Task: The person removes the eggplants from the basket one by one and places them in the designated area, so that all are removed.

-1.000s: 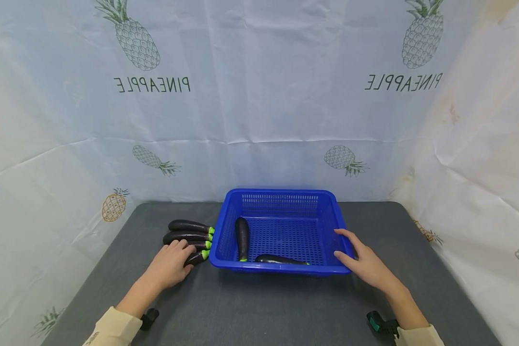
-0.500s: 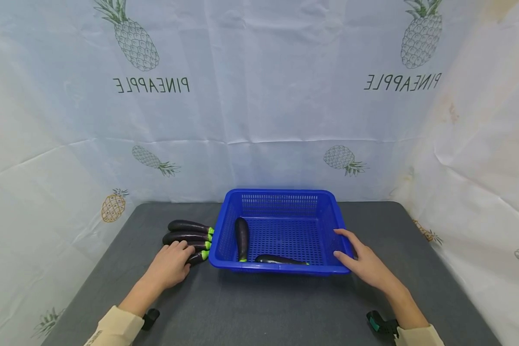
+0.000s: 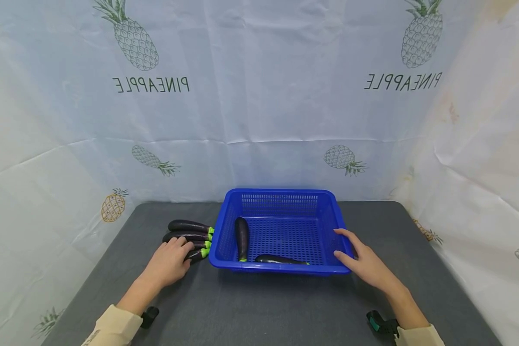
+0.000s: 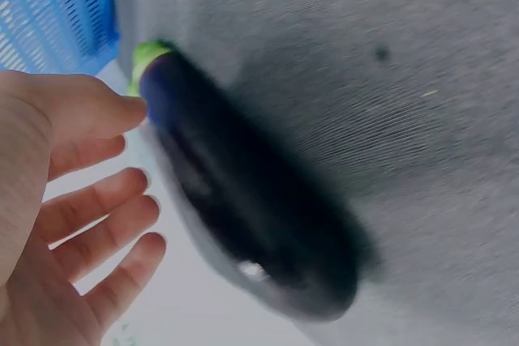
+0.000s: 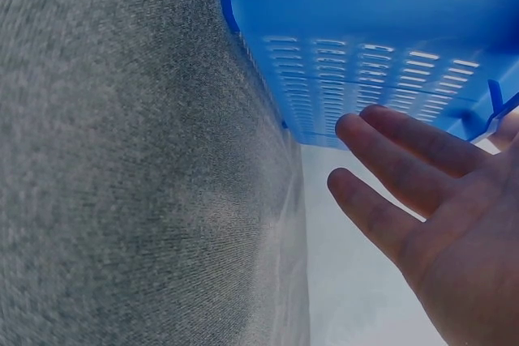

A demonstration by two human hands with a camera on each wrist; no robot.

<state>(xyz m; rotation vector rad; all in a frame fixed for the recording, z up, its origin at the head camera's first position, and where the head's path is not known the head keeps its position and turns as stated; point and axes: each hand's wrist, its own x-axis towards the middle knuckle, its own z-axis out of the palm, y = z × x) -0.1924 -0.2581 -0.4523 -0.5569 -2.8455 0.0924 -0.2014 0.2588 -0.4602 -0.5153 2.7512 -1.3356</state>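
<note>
Several dark eggplants (image 3: 190, 226) with green stem ends lie side by side left of the blue basket (image 3: 281, 269). My left hand (image 3: 167, 263) is over the nearer ones and hides parts of them. In the left wrist view, its thumb overlaps the neck of the nearest eggplant (image 4: 251, 192), while the other fingers are spread apart beside it. My right hand (image 3: 365, 263) holds the basket's right rim, thumb and index finger reaching over it; in the right wrist view the other fingers extend along the outer wall. Two more eggplants lie inside, one along the left wall (image 3: 242, 238), one along the front (image 3: 278, 259).
The dark grey table (image 3: 268, 307) reaches back to a white hanging cloth (image 3: 285, 105) printed with pineapples, which also rises at both sides. The stem ends of the loose eggplants lie close against the basket's left side.
My left hand has shifted very slightly up and back over the eggplants. The right hand and basket have stayed in place.
</note>
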